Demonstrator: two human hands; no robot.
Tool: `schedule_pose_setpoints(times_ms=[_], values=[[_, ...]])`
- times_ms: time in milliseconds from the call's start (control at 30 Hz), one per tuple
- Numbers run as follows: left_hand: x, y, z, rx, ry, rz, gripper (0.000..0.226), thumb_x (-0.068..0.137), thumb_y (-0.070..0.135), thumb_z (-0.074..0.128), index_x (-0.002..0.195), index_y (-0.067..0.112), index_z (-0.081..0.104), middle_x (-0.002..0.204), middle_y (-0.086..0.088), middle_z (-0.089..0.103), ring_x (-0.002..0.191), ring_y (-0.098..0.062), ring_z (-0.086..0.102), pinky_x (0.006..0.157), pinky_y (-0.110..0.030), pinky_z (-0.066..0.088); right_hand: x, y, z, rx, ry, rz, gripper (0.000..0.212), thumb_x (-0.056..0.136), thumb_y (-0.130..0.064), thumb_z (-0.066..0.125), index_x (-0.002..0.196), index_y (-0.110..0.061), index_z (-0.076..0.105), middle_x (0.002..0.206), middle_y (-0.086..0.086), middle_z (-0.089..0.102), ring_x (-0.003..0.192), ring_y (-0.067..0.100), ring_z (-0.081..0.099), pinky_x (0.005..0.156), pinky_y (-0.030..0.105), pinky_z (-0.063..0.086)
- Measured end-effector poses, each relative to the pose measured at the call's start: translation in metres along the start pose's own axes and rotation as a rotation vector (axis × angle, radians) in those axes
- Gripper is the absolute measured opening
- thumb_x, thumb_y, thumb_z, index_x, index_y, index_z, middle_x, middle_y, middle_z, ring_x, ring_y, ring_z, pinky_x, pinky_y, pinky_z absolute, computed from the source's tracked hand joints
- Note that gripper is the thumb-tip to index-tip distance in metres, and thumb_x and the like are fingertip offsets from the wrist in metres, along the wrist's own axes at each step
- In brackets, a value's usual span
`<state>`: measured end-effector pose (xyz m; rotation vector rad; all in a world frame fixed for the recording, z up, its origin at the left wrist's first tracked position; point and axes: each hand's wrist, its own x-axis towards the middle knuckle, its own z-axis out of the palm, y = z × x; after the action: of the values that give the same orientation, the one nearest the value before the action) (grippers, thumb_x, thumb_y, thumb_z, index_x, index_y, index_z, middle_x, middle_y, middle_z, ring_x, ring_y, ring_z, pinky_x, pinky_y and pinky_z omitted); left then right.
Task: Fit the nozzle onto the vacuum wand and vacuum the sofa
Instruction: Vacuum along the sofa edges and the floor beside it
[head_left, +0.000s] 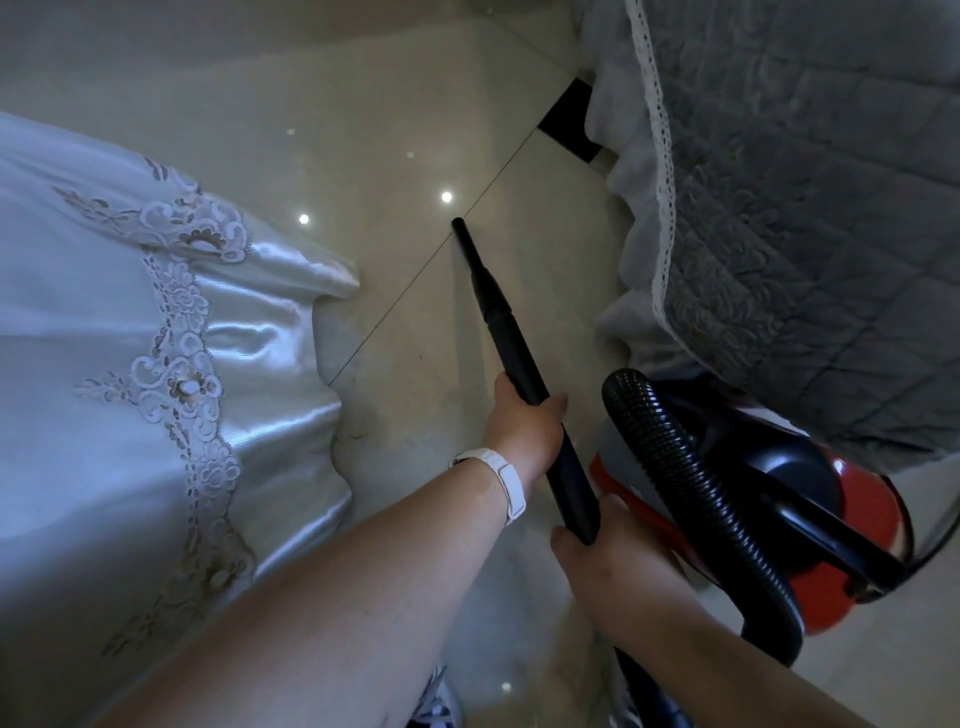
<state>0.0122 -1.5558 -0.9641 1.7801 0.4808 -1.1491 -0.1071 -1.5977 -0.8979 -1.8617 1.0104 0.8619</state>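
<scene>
A black vacuum wand (519, 358) points away from me over the tiled floor, with a narrow tapered black nozzle (475, 260) on its far end. My left hand (522, 421), a white band on its wrist, grips the wand at mid-length. My right hand (608, 561) grips the wand's near end, where the ribbed black hose (675, 467) begins. The hose loops to the red and black vacuum body (810, 499) on the floor at right. The sofa, under a grey quilted cover (805, 208) with a lace trim, fills the upper right.
A shiny white embroidered cloth (130, 338) drapes over furniture along the left. Glossy beige floor tiles (389, 156) run between it and the sofa. A dark sofa leg (569, 122) shows at the cover's edge. A shoe (441, 701) shows at the bottom.
</scene>
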Motion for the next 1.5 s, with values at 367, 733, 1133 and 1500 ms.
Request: schedule_pose_setpoints(times_ms=[367,733,1133,1500], values=[[0.012,0.042,-0.05,0.026,0.01,-0.05,0.042,0.084,0.037,0.059,0.12,0.023,0.042,0.099,-0.004,0.06,0.095,-0.034,0.07,0.09,-0.049,0.057,0.011,-0.072,0.002,0.003,0.023,0.149,0.027,0.089,-0.036,0.059,0.078,-0.021,0.04,0.069,0.001,0.054,0.06,0.019,0.053,0.053,0.026,0.037],[0.004,0.079,-0.082,0.003,0.181,0.054,0.035,0.087,0.017,0.06,0.118,0.015,0.044,0.085,0.002,0.057,0.069,-0.016,0.057,0.058,-0.028,0.041,0.003,-0.141,-0.017,0.018,0.003,0.109,0.02,0.089,-0.036,0.055,0.091,-0.017,0.049,0.081,0.002,0.063,0.066,0.018,0.061,0.052,0.027,0.042],[0.017,0.104,-0.077,0.047,0.172,0.028,0.022,0.084,0.024,0.063,0.102,0.013,0.054,0.081,-0.001,0.058,0.066,-0.018,0.057,0.056,-0.028,0.041,0.018,-0.154,-0.04,0.147,-0.086,0.112,0.016,0.09,-0.033,0.054,0.093,-0.018,0.052,0.078,0.0,0.061,0.057,0.014,0.055,0.05,0.026,0.042],[0.021,0.115,-0.062,0.101,0.21,-0.024,0.022,0.087,0.024,0.063,0.103,0.014,0.052,0.086,-0.003,0.061,0.069,-0.017,0.059,0.057,-0.028,0.042,0.024,-0.149,-0.063,0.164,-0.136,0.111,0.016,0.089,-0.034,0.054,0.09,-0.017,0.052,0.074,-0.001,0.058,0.054,0.012,0.052,0.049,0.025,0.041]])
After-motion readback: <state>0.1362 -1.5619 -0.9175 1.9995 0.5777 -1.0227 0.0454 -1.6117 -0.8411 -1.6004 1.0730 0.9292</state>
